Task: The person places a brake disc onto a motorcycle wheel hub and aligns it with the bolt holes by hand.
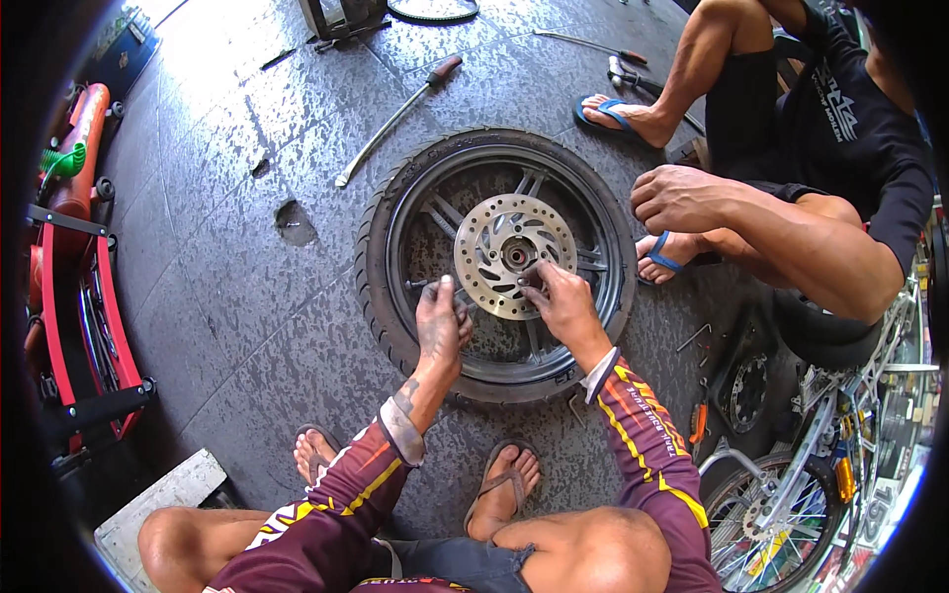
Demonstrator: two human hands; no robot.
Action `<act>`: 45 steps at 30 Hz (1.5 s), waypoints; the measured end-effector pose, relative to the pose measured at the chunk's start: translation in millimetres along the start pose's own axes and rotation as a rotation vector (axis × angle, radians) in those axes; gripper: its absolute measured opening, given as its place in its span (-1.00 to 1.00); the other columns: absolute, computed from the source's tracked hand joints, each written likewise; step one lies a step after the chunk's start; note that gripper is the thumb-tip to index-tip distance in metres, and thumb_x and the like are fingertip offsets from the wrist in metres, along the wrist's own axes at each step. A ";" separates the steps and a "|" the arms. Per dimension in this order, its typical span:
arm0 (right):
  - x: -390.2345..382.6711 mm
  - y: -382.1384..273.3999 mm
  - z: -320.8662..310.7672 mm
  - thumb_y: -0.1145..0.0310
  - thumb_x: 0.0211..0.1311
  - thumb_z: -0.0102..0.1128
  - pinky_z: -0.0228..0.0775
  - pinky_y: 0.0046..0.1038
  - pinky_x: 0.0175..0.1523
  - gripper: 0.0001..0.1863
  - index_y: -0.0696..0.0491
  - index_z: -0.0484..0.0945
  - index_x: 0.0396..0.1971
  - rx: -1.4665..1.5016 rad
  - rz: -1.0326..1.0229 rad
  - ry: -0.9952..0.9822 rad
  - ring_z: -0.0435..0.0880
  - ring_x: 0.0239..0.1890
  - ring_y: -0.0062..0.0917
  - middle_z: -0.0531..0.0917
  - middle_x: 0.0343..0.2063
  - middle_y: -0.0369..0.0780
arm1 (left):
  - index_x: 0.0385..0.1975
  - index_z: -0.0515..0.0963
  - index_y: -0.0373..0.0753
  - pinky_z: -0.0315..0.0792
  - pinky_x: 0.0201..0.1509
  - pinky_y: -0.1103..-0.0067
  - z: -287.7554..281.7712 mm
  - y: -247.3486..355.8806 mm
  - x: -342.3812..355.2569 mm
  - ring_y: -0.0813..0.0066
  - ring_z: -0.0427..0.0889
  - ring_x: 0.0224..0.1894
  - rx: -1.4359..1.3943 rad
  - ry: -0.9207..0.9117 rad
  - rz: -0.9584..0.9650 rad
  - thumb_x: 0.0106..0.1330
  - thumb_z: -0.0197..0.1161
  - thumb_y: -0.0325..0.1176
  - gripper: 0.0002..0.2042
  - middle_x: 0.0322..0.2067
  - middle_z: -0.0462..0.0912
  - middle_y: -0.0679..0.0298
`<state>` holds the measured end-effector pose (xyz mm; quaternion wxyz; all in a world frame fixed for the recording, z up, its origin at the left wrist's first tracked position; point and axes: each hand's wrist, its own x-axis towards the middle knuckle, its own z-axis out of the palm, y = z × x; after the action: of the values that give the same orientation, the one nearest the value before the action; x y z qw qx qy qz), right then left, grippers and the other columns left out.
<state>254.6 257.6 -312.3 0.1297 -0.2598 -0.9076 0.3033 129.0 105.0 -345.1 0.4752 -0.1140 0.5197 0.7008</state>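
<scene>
Best go gently: right hand (565,304) over the brake disc (474,259), left hand (441,324) curled just left; can't tell either grip.

A pry bar (393,127) lies on a mottled grey floor (222,306), brown handle pointing away from the camera. Well to its left stands a red frame (117,321), a green fitting (71,160) beside it; farther back on that side sits a blue box (124,51). Just beyond the bar's handle rests a black ring (435,19). To its right, a long-shafted tool (629,55) and a hammer (621,73) lie near a seated person (771,128) in blue sandals (667,259). Well right of the bar, toward the camera, are an orange-handled tool (700,423) and a spoked wheel (763,514).
</scene>
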 end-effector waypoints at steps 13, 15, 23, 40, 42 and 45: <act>2.2 -6.3 2.4 0.28 0.15 0.42 0.53 -0.17 -0.25 -0.71 0.13 0.51 -0.33 -0.089 0.071 0.066 0.70 -0.32 -0.10 0.67 -0.41 -0.09 | -0.22 0.41 -0.20 0.20 -0.63 0.70 -2.4 -20.6 10.6 0.73 0.32 -0.65 0.230 -0.055 0.031 0.47 0.21 -0.23 -0.80 -0.62 0.38 0.49; 2.3 -2.8 2.8 0.26 0.14 0.43 0.52 -0.18 -0.26 -0.69 0.13 0.51 -0.34 -0.072 0.056 0.078 0.70 -0.34 -0.11 0.66 -0.43 -0.10 | -0.26 0.39 -0.18 0.13 -0.69 0.69 1.2 -22.8 12.3 0.73 0.25 -0.72 0.216 -0.048 0.056 0.48 0.20 -0.21 -0.79 -0.65 0.34 0.49; -8.2 -8.4 7.8 0.31 0.13 0.44 0.53 -0.27 -0.29 -0.69 0.08 0.62 -0.15 0.084 0.141 0.108 0.71 -0.37 -0.23 0.66 -0.41 -0.16 | -0.25 0.41 -0.18 0.12 -0.69 0.71 -3.0 -26.5 13.9 0.76 0.22 -0.72 0.233 -0.049 0.089 0.48 0.21 -0.18 -0.78 -0.66 0.32 0.50; -9.0 6.7 30.6 0.35 0.08 0.49 0.50 -0.44 -0.35 -0.77 0.15 0.64 -0.35 0.034 0.031 0.282 0.66 -0.48 -0.44 0.62 -0.47 -0.18 | -0.23 0.48 -0.21 0.09 -0.68 0.74 -0.4 -17.6 15.4 0.79 0.21 -0.71 0.244 -0.017 0.092 0.48 0.22 -0.19 -0.78 -0.64 0.34 0.53; -8.6 3.9 30.7 0.33 0.07 0.50 0.49 -0.43 -0.35 -0.75 0.15 0.64 -0.36 0.031 0.054 0.299 0.66 -0.47 -0.44 0.62 -0.47 -0.19 | -0.23 0.47 -0.21 0.09 -0.68 0.73 1.0 -20.4 17.2 0.79 0.21 -0.71 0.248 0.005 0.103 0.48 0.22 -0.19 -0.79 -0.64 0.34 0.53; -8.9 3.9 29.5 0.32 0.06 0.51 0.48 -0.44 -0.36 -0.72 0.14 0.64 -0.32 0.021 0.055 0.297 0.65 -0.47 -0.46 0.63 -0.45 -0.20 | -0.23 0.47 -0.20 0.09 -0.68 0.73 1.0 -22.9 17.8 0.79 0.21 -0.71 0.261 0.015 0.105 0.48 0.22 -0.19 -0.79 -0.63 0.34 0.53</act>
<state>251.9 241.0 -338.5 0.2566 -0.3253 -0.8678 0.2743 138.0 115.8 -370.4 0.4449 -0.0291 0.6151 0.6503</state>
